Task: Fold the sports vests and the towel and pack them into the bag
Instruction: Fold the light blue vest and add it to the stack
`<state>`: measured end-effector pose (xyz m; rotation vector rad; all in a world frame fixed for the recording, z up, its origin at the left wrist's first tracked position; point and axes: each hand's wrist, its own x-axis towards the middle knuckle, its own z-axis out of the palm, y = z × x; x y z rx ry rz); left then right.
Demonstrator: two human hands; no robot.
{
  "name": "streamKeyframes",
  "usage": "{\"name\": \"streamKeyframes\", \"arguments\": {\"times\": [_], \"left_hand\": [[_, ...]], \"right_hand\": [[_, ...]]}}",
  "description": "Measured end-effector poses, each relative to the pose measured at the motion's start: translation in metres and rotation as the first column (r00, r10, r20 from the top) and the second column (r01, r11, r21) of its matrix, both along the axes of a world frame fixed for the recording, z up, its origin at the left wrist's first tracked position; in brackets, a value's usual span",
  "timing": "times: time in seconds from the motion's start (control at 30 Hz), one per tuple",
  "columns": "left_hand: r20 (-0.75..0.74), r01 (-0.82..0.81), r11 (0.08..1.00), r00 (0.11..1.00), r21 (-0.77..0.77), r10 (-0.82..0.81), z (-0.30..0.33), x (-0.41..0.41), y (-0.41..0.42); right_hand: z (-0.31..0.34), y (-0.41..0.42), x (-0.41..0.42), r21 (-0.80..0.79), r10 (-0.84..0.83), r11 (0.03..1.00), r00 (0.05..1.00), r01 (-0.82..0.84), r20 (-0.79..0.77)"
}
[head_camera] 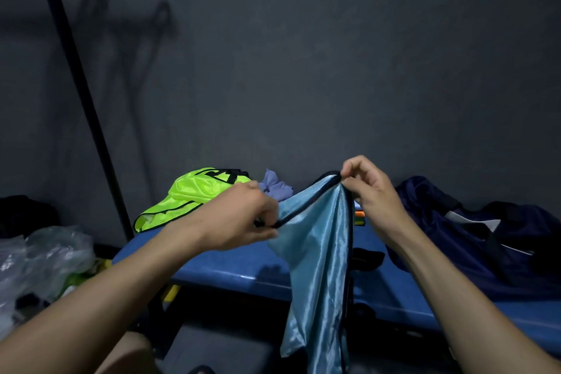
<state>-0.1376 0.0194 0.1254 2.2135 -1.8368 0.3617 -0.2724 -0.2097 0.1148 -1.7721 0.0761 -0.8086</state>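
Early stage, by my read: nothing looks folded or packed yet. Largest first: the blue tabletop [218, 267] carries everything, running under and beyond both hands. The dark navy bag [473, 240] sits slumped on it to the right of the right-hand fingers, close by; can't tell if it's unzipped or if anything is inside. The light blue vest [318, 252] is the piece in work: shiny satin-like fabric with dark edge binding, held up off the tabletop and hanging in a long loose drape below the fingers, past the tabletop's front edge, unfolded. The neon yellow vest [188, 194] lies crumpled in a heap behind and left of the left-hand fingers, black trim and some black print showing, untouched. A small lilac cloth [277, 187], probably the towel, is bunched against the wall just beyond the fingers, between the two hands. Left hand [243, 218]: fingers curled, pinching the dark-bound edge of the light blue vest. Right hand [372, 191]: fingertips pinching the same bound edge at its highest point. Left to do: fold all three pieces, then pack.
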Motion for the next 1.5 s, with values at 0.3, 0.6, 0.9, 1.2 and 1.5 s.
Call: {"name": "streamKeyframes", "arguments": {"times": [0.3,0.6,0.9,1.2,1.5], "left_hand": [[-0.525,0.002,0.966,0.839,-0.257,-0.142,0.005,-0.01,-0.007],[0.011,-0.033,0.999,0.999,0.019,0.033,0.022,0.001,0.006],[-0.255,0.14,0.989,0.959,0.04,-0.126,0.054,-0.016,0.012],[-0.482,0.054,0.977,0.863,-0.207,-0.15,0.052,-0.019,0.018],[-0.649,0.138,0.951,0.703,-0.276,-0.291,0.046,-0.012,0.018]], "right_hand": [[-0.016,0.001,0.009,0.0,-0.046,0.999,0.998,0.046,-0.036],[-0.022,-0.014,0.003,0.132,-0.089,0.987,0.995,0.093,-0.036],[-0.003,-0.007,0.004,0.113,-0.126,0.985,0.99,0.132,-0.058],[0.012,-0.007,0.004,0.164,-0.108,0.98,0.994,0.112,-0.033],[0.006,-0.003,0.009,0.104,-0.094,0.989,0.992,0.102,-0.078]]}}
